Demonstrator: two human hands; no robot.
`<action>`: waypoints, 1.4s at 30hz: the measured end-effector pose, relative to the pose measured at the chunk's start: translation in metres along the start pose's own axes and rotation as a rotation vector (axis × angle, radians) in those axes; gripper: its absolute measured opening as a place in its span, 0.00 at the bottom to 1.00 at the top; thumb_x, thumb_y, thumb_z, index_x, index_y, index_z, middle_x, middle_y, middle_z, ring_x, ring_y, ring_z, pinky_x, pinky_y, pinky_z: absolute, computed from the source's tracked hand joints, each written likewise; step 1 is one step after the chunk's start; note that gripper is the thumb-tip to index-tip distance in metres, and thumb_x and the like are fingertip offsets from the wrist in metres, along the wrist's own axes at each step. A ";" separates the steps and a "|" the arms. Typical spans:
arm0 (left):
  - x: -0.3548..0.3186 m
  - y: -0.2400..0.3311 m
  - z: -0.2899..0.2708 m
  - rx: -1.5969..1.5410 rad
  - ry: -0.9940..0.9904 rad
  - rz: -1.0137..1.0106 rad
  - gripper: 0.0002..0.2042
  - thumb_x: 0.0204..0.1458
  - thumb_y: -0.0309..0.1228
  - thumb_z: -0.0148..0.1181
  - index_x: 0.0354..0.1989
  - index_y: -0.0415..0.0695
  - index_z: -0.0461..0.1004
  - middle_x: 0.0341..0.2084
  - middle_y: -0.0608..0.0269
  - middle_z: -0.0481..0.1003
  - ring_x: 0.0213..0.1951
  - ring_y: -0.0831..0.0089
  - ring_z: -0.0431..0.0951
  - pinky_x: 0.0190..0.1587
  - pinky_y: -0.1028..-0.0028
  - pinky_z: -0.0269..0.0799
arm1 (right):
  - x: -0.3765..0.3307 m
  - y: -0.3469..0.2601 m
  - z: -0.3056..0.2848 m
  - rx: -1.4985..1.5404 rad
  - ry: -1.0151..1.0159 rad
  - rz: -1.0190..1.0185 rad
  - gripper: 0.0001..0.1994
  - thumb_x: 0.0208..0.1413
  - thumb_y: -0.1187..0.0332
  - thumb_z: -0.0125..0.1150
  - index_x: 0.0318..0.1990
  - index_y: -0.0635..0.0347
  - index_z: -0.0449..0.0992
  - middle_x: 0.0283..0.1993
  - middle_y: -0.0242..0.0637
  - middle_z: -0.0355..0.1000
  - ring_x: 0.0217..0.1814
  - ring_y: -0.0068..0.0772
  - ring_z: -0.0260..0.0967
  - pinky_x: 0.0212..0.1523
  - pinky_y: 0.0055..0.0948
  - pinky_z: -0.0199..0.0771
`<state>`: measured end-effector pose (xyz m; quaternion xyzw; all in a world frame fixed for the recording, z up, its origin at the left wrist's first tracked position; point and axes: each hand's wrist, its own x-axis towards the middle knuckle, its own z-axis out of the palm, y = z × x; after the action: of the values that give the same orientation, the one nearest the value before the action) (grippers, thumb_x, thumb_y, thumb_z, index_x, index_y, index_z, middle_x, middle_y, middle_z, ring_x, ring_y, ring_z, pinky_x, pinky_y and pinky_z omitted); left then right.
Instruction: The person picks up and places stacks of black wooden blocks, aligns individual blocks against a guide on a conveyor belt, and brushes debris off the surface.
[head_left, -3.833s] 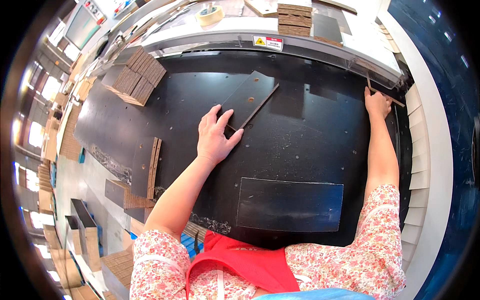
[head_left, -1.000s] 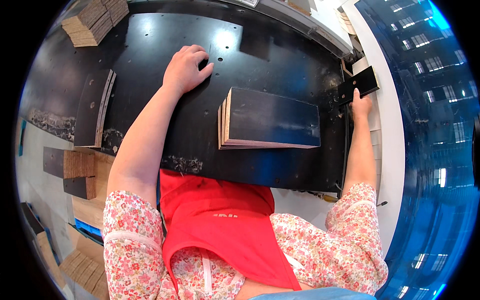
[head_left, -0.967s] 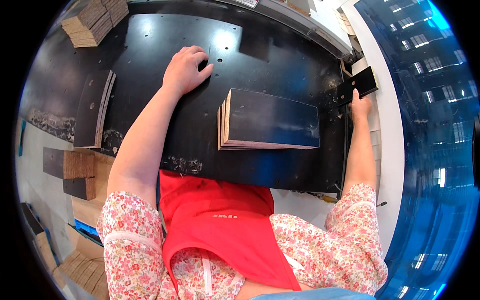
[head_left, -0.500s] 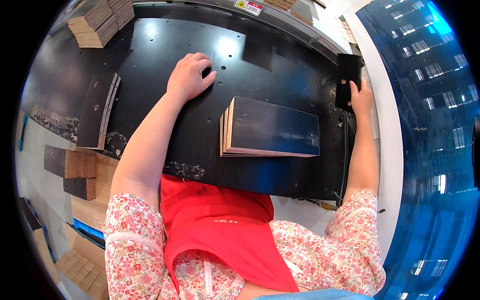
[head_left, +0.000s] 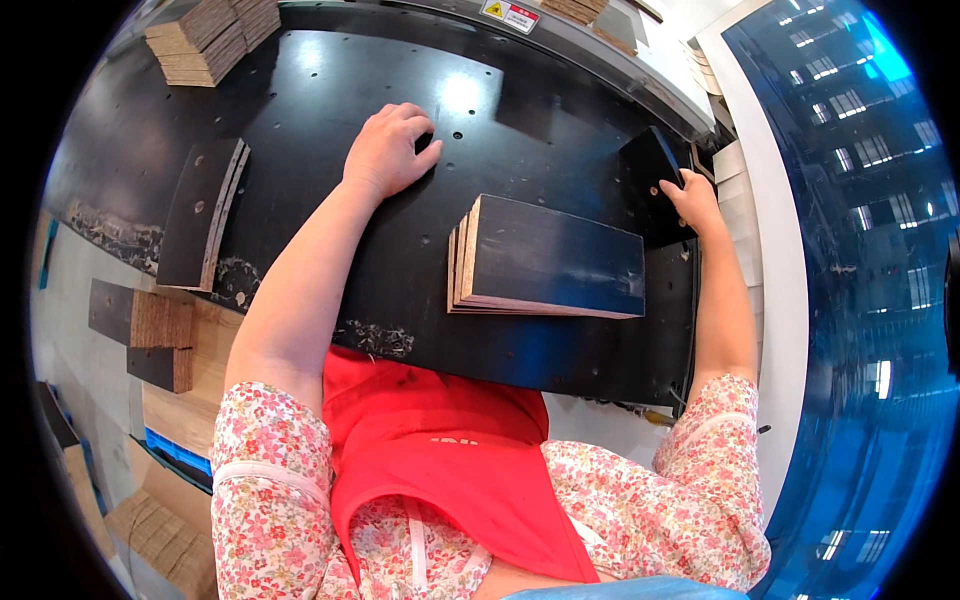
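1. Your left hand (head_left: 388,150): upper centre of the frame, palm down on the black perforated table (head_left: 300,110), fingers loosely spread and slightly curled. It rests on the surface and holds nothing.

2. Your right hand (head_left: 692,200): upper right of the frame, at the table's right edge. Fingers and thumb are closed on the lower corner of a dark board (head_left: 652,180), which stands tilted with its black face toward you; small holes show in that face.

3. Stack of panels (head_left: 548,258): centre of the frame, lying flat on the table, between your two arms and just left of your right hand. Black top face, pale layered edges showing on the left end. The dark board in your right hand sits just above and to the right of this stack; whether the two touch cannot be told.

4. Pair of dark boards (head_left: 203,212): left of the frame, lying on the table at a slant, pale edge along the right side, well apart from your left hand.

5. Stacks of small brown pieces (head_left: 205,38): upper left of the frame, at the table's far corner.

6. Wood chips (head_left: 372,338): lower edge of the table, near your left forearm.

7. Dark-faced offcuts (head_left: 140,322): lower left of the frame, off the table, beside pale wooden sheets.

8. Your clothing: floral sleeves, red apron (head_left: 440,450), bottom of the frame.
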<state>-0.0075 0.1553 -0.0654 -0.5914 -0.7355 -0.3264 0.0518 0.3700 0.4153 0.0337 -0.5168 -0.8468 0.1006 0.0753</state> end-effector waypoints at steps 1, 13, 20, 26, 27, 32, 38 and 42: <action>0.000 0.000 0.000 0.004 0.005 0.007 0.11 0.53 0.36 0.62 0.39 0.42 0.80 0.47 0.63 0.76 0.53 0.62 0.73 0.58 0.65 0.68 | 0.000 0.000 -0.001 0.028 0.040 -0.035 0.17 0.54 0.58 0.65 0.39 0.66 0.76 0.27 0.52 0.76 0.23 0.43 0.75 0.30 0.36 0.74; 0.001 0.001 0.000 -0.011 -0.001 0.006 0.11 0.52 0.36 0.62 0.38 0.42 0.80 0.46 0.63 0.76 0.53 0.62 0.73 0.58 0.64 0.68 | -0.001 0.029 0.038 0.914 0.377 -0.036 0.15 0.57 0.67 0.68 0.47 0.69 0.78 0.44 0.34 0.78 0.44 0.21 0.72 0.48 0.24 0.70; 0.000 -0.001 -0.002 -0.009 -0.006 0.000 0.11 0.52 0.36 0.62 0.38 0.42 0.80 0.47 0.62 0.76 0.53 0.62 0.73 0.58 0.64 0.68 | -0.001 0.018 0.045 0.825 0.267 0.020 0.16 0.57 0.70 0.66 0.50 0.70 0.77 0.45 0.36 0.78 0.44 0.23 0.73 0.49 0.23 0.70; 0.001 0.001 -0.003 0.004 -0.024 -0.007 0.11 0.53 0.36 0.62 0.39 0.42 0.80 0.47 0.62 0.76 0.53 0.62 0.72 0.59 0.65 0.67 | 0.003 0.020 0.051 0.782 0.263 -0.063 0.16 0.59 0.69 0.64 0.50 0.71 0.75 0.46 0.38 0.78 0.46 0.27 0.74 0.51 0.25 0.70; 0.000 0.001 -0.002 0.002 -0.022 -0.013 0.11 0.53 0.36 0.62 0.39 0.42 0.80 0.47 0.62 0.76 0.53 0.62 0.72 0.59 0.65 0.67 | 0.003 0.018 0.051 0.744 0.274 -0.059 0.16 0.59 0.69 0.64 0.50 0.72 0.75 0.46 0.38 0.78 0.46 0.28 0.74 0.51 0.25 0.70; 0.002 0.004 -0.002 -0.010 -0.012 -0.001 0.11 0.53 0.35 0.62 0.38 0.42 0.80 0.47 0.62 0.75 0.53 0.62 0.72 0.59 0.65 0.67 | -0.004 0.007 0.022 0.688 0.330 -0.039 0.15 0.61 0.67 0.62 0.49 0.70 0.75 0.44 0.42 0.79 0.42 0.32 0.76 0.48 0.32 0.73; 0.001 0.000 -0.003 0.006 -0.012 -0.005 0.10 0.53 0.35 0.62 0.38 0.42 0.80 0.47 0.62 0.75 0.54 0.62 0.72 0.59 0.65 0.67 | -0.003 -0.002 0.019 -0.077 0.310 -0.267 0.25 0.53 0.63 0.68 0.56 0.66 0.73 0.53 0.53 0.75 0.56 0.53 0.72 0.55 0.41 0.72; -0.001 0.000 -0.002 0.001 0.001 -0.006 0.10 0.53 0.35 0.62 0.38 0.42 0.79 0.47 0.62 0.76 0.54 0.62 0.72 0.59 0.65 0.67 | -0.018 -0.019 0.021 -0.166 0.189 -0.212 0.25 0.52 0.64 0.68 0.56 0.65 0.73 0.54 0.53 0.74 0.57 0.52 0.71 0.57 0.40 0.72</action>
<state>-0.0083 0.1538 -0.0644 -0.5888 -0.7375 -0.3267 0.0515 0.3571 0.3888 0.0176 -0.4361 -0.8912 -0.0275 0.1219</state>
